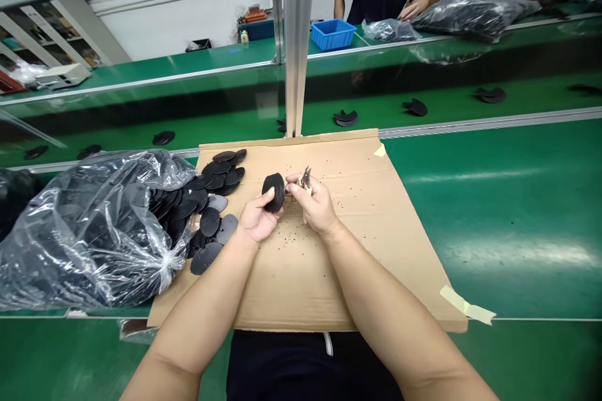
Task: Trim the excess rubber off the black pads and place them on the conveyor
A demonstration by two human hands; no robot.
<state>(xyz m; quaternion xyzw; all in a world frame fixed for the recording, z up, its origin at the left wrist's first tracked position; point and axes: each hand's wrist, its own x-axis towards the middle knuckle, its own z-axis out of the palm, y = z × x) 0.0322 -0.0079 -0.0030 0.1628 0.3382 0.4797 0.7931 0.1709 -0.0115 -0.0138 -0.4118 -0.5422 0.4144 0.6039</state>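
Between the thumb and fingers of my left hand (260, 216) is a black oval plastic part (274, 193), held up over the cardboard sheet (305, 288). My right hand (316, 203) is closed around a pair of small nippers (306, 180), whose jaws point up and away from the part. Its thumb and fingertips meet at the right edge of the black part; whether they pinch anything there is too small to tell. Tiny dark scraps lie scattered on the cardboard under both hands. Left of my left hand is a loose pile of similar black oval parts (210, 222).
A clear plastic bag (94, 238) full of dark parts spills onto the cardboard's left side. Beyond, a green conveyor (376, 128) carries several black parts. A metal post (297, 44) rises behind the cardboard. Across stand two people in dark shirts, a blue bin (333, 34) and bags.
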